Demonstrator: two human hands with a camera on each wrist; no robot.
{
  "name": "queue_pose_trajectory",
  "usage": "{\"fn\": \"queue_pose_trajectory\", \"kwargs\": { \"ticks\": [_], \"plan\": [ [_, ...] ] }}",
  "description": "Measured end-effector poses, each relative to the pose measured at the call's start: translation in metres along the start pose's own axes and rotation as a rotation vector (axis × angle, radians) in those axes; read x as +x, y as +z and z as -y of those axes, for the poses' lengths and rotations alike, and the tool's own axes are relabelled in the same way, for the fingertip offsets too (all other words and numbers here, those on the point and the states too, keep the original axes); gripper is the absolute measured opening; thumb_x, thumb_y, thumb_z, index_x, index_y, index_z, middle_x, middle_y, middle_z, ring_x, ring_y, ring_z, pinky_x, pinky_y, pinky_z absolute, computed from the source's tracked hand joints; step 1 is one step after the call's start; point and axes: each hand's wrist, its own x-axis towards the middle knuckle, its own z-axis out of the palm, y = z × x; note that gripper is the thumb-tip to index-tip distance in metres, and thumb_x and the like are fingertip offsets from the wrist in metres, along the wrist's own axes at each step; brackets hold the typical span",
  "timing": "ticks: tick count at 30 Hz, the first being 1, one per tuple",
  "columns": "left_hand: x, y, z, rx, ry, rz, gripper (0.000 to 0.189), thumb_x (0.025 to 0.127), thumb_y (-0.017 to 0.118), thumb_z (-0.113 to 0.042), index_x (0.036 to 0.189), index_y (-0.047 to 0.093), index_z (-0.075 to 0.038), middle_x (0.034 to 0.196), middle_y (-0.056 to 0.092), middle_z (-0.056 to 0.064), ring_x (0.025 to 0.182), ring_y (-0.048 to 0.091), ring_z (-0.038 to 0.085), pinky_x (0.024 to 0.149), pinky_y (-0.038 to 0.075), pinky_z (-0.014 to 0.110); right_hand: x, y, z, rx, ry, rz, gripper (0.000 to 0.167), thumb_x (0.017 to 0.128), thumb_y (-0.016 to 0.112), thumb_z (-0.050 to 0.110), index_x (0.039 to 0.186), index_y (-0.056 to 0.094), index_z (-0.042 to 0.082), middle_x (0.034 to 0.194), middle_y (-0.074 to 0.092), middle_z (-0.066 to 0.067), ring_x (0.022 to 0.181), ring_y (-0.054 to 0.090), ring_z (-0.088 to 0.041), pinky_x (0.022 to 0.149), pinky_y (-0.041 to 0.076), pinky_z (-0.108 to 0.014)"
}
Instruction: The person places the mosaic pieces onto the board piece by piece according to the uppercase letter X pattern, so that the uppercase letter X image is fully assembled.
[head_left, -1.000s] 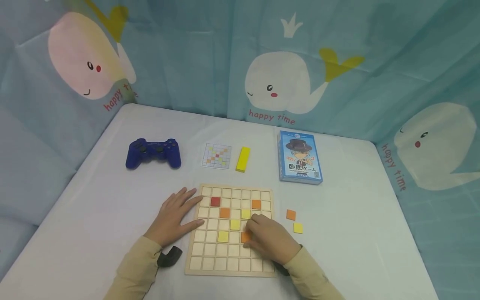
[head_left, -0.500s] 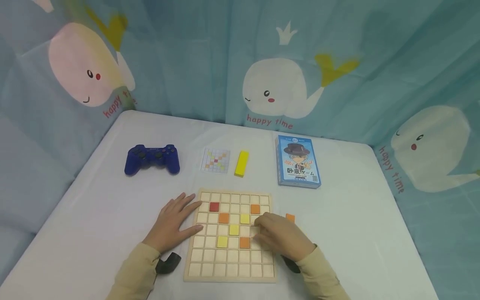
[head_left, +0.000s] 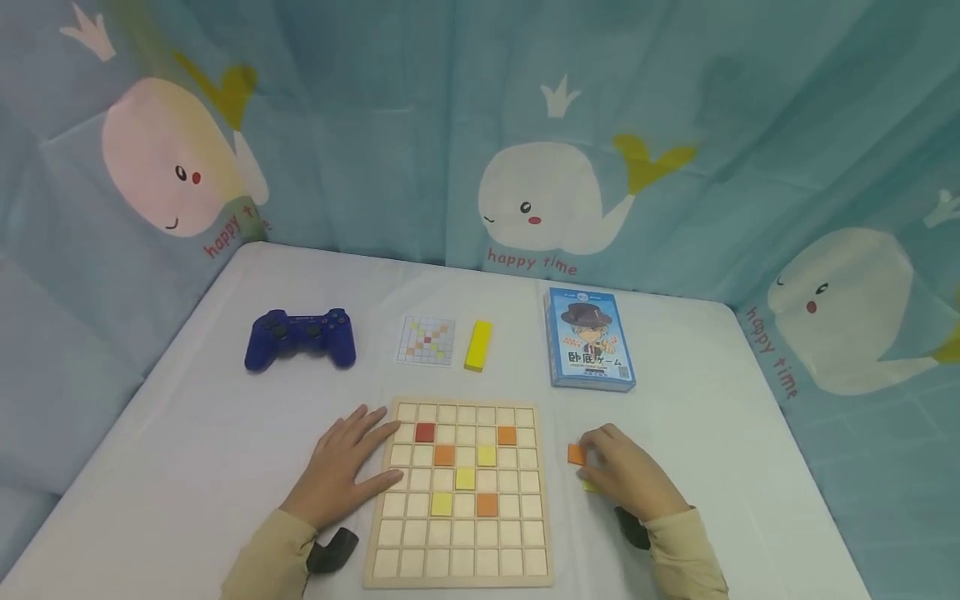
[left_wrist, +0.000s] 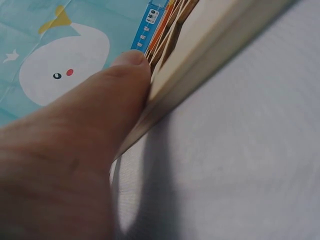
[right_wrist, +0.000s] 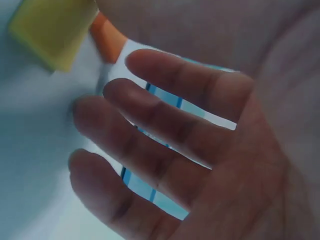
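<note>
A square wooden grid board lies on the table, with red, orange and yellow tiles in some of its cells. Fingers spread, my left hand rests at the board's left edge; in the left wrist view its thumb touches the rim. To the right of the board, my right hand is over two loose tiles, an orange tile and a yellow tile that it partly hides. The right wrist view shows its loosely bent fingers, with the thumb by the yellow tile.
Behind the board lie a blue game controller, a small pattern card, a yellow block and a blue game box. A whale-print curtain hangs around the table's far side.
My right hand has moved right, off the board to the loose tiles, uncovering the orange tile near the board's middle. My left hand stays at the board's edge. The head view has tilted upward.
</note>
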Motion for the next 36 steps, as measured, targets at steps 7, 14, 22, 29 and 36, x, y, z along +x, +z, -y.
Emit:
{"fn": "queue_pose_trajectory", "kwargs": {
  "ticks": [7,14,22,29,36],
  "plan": [
    [0.001,0.0,0.001,0.003,-0.003,0.006,0.068,0.084,0.064,-0.055,0.141,0.048,-0.022,0.151,0.038,0.006,0.142,0.025,0.035,0.114,0.016,0.057,-0.003,0.001,0.0,0.013,-0.012,-0.004,0.029,0.077,0.08,0.019,0.102,0.066,0.012,0.1,0.062,0.004,0.093,0.061,-0.012,0.083,0.054,-0.036],
    [0.001,-0.001,0.001,-0.001,0.004,0.011,0.069,0.084,0.064,-0.055,0.142,0.047,-0.022,0.151,0.038,0.007,0.143,0.025,0.035,0.115,0.015,0.057,-0.001,0.003,0.003,-0.022,-0.045,-0.028,0.028,0.078,0.08,0.017,0.102,0.067,0.011,0.097,0.06,0.004,0.087,0.058,-0.009,0.079,0.054,-0.033],
    [0.001,-0.001,0.001,0.008,-0.009,0.017,0.069,0.084,0.064,-0.056,0.141,0.048,-0.022,0.151,0.038,0.006,0.143,0.025,0.034,0.115,0.015,0.056,0.002,0.003,0.007,-0.056,-0.083,-0.046,0.024,0.078,0.079,0.014,0.097,0.066,0.011,0.094,0.06,0.004,0.086,0.059,-0.009,0.077,0.055,-0.031],
    [0.001,-0.002,0.001,0.004,-0.014,0.019,0.069,0.084,0.064,-0.056,0.141,0.048,-0.021,0.151,0.038,0.006,0.143,0.024,0.034,0.115,0.015,0.056,0.013,-0.003,0.021,-0.089,-0.127,-0.042,0.022,0.08,0.078,0.017,0.098,0.065,0.012,0.093,0.062,0.007,0.085,0.06,-0.007,0.076,0.055,-0.028],
    [0.0,-0.002,0.0,-0.007,0.0,0.008,0.068,0.084,0.065,-0.055,0.141,0.048,-0.021,0.151,0.038,0.006,0.143,0.025,0.035,0.115,0.015,0.056,0.026,-0.008,0.049,-0.043,-0.266,-0.047,0.021,0.081,0.077,0.019,0.095,0.062,0.014,0.09,0.062,0.008,0.081,0.061,-0.006,0.072,0.054,-0.025]
  ]
}}
